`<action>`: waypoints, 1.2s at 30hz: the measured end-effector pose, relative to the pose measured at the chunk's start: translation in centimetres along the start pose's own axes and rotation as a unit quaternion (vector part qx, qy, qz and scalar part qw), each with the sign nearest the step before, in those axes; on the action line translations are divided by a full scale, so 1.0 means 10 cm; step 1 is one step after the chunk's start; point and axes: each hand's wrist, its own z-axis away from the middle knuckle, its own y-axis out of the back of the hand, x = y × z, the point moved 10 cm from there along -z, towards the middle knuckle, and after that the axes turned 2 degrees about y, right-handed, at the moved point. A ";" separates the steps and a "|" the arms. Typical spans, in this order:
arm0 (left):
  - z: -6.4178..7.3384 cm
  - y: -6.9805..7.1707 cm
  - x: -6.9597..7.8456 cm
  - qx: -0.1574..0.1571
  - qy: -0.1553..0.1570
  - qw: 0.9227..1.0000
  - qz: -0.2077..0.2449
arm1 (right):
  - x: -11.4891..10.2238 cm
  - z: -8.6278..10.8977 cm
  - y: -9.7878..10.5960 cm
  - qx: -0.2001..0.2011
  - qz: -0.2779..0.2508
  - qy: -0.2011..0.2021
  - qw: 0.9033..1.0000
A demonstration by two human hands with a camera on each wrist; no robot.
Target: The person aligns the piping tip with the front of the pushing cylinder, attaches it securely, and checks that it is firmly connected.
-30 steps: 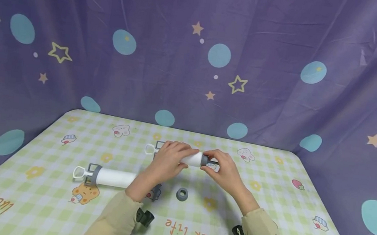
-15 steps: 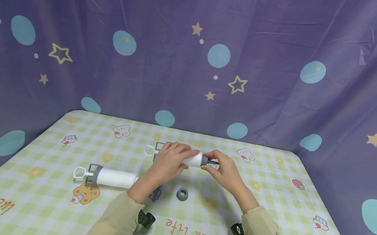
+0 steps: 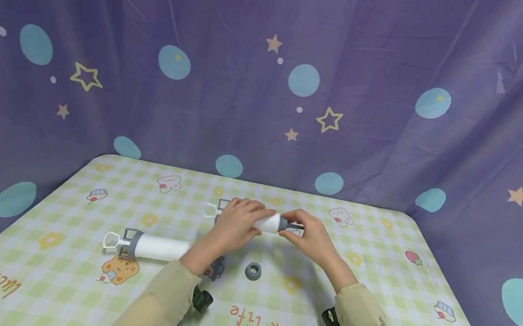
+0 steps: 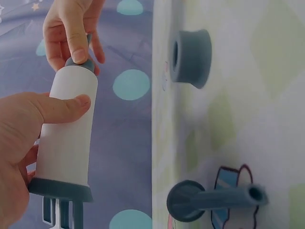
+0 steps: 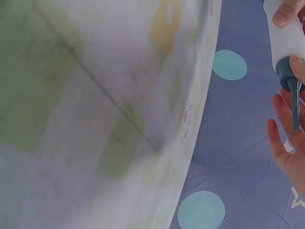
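Note:
My left hand grips the white barrel of a large syringe, held level above the table. Its loop-ended plunger handle sticks out to the left. At the barrel's other end, my right hand pinches the grey collar; a slim grey nozzle protrudes from it. A loose grey ring lies on the table below, also visible in the left wrist view. Beside it, a flanged grey nozzle piece lies loose, partly hidden by my left wrist in the head view.
A second white syringe lies at the left, its right end hidden behind my left forearm. The table has a green checked cloth. A purple curtain hangs behind it. Dark wrist devices sit below both sleeves.
Both hands keep their hold on the syringe and its collar, with barely visible movement. The whole head view has shifted slightly.

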 end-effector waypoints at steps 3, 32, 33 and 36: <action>-0.03 -0.06 -0.02 -0.012 0.001 1.000 -0.001 | 0.06 -0.02 -0.02 0.003 -0.001 -0.002 1.000; -0.26 -0.61 -0.31 -0.126 0.040 0.991 0.025 | 0.61 -0.16 -0.30 -0.059 0.021 -0.125 0.990; -0.26 -0.63 -0.32 -0.133 0.042 0.990 0.028 | 0.62 -0.16 -0.32 -0.063 0.029 -0.124 0.990; -0.26 -0.71 -0.36 -0.153 0.050 0.986 0.036 | 0.63 -0.18 -0.36 -0.075 0.057 -0.116 0.989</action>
